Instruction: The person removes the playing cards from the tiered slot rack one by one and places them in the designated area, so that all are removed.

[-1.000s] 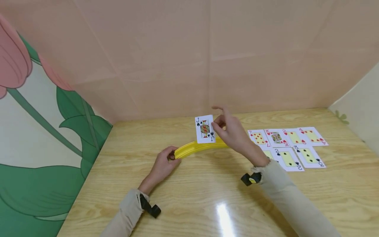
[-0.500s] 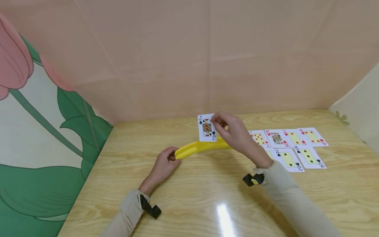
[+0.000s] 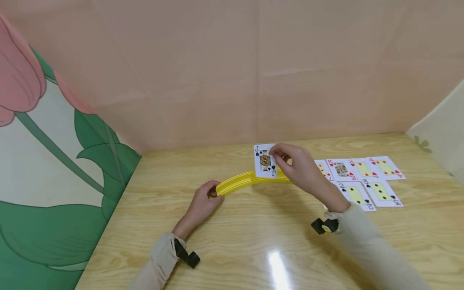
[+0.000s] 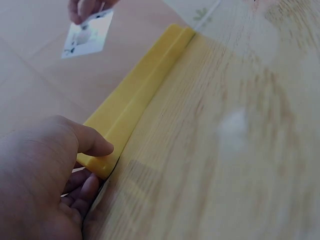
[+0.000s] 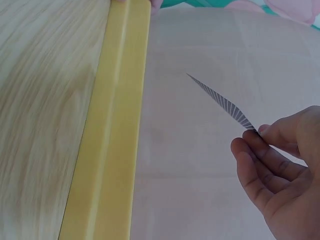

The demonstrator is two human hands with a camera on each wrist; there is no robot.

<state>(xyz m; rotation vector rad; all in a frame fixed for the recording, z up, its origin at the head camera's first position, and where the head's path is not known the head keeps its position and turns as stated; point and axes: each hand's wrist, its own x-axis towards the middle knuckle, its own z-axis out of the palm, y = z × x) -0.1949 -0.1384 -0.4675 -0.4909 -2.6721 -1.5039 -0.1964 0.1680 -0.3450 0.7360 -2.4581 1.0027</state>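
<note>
A curved yellow playing-card holder [image 3: 237, 183] rests on the wooden table. At its left end, my left hand [image 3: 203, 203] grips it, the thumb [image 4: 97, 142] on the near face in the left wrist view. My right hand [image 3: 299, 167] pinches a jack of spades [image 3: 264, 161] by its right edge, face toward me. The card is upright above the holder, its lower edge overlapping the holder in the head view. Seen nearly edge-on in the right wrist view, the card [image 5: 225, 104] stands apart from the holder [image 5: 107, 130]. My right hand hides the holder's right end.
Two rows of face-up cards lie at the right, among them a king of hearts [image 3: 340, 169] and a two of spades [image 3: 354, 194]. My right hand and forearm cover some of them. A pink cloth wall [image 3: 203, 80] rises behind the table.
My right hand has moved a little right along the holder with the jack of spades. Its index finger, raised a second ago, now bends down to the card. My left hand keeps its grip.
</note>
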